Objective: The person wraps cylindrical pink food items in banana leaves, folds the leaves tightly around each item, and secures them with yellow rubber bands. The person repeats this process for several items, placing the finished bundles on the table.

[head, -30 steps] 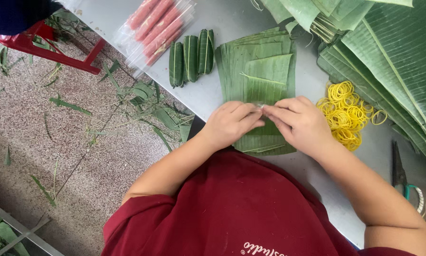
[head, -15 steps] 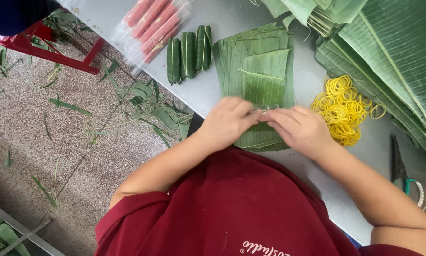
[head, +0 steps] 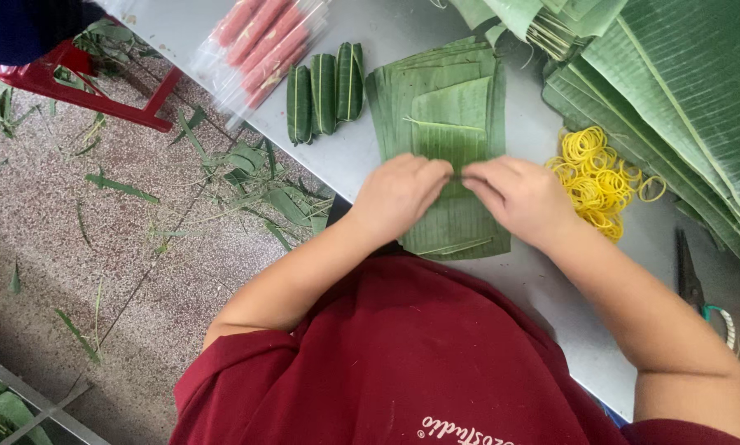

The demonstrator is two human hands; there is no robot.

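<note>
Stack of cut banana leaves (head: pixel 444 107) sits mid-table. Both hands rest on its near end: left hand (head: pixel 399 198) and right hand (head: pixel 522 198), fingers curled, tips pinching together; what they grip is hidden. Yellow rubber bands (head: pixel 592 169) at 3 o'clock, wrapped green rolls (head: pixel 324 82) at 10.

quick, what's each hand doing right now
Left hand: closed, pinching something small on the stack of cut banana leaves; what it is can't be told.
Right hand: closed, pinching the same spot.

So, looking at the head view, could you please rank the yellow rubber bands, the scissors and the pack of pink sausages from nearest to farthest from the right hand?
From the right hand:
1. Yellow rubber bands, just beside it, on the outer side.
2. Scissors, farther along the table edge.
3. Pack of pink sausages, far across, beyond the left hand.
</note>
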